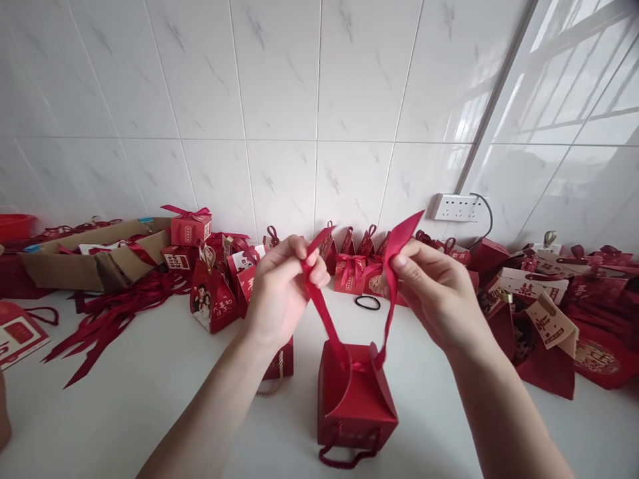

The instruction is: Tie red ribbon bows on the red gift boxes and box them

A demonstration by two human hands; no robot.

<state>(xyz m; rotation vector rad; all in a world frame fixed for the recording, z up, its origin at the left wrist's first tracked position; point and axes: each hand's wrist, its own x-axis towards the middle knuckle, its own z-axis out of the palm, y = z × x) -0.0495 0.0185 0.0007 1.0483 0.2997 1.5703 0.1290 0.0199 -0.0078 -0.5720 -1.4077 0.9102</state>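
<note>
A small red gift box (pixel 357 399) with a folded top stands on the white table in front of me. A dark red ribbon (pixel 324 316) passes through its top, and both ends rise from it in a V. Pinched in my left hand (pixel 287 286) is one ribbon end, its tip poking up past the fingers. The other end is between the thumb and fingers of my right hand (pixel 432 286), with a wide pointed tail above them. At the box's near side hangs a dark red cord handle (pixel 348 459).
A cardboard box (pixel 74 266) and a pile of loose ribbons (pixel 117 319) lie at the left. Finished-looking boxes (pixel 349 273) line the tiled wall. More red boxes (pixel 544 332) crowd the right. A black hair tie (pixel 367 303) and a power strip (pixel 456 207) also show.
</note>
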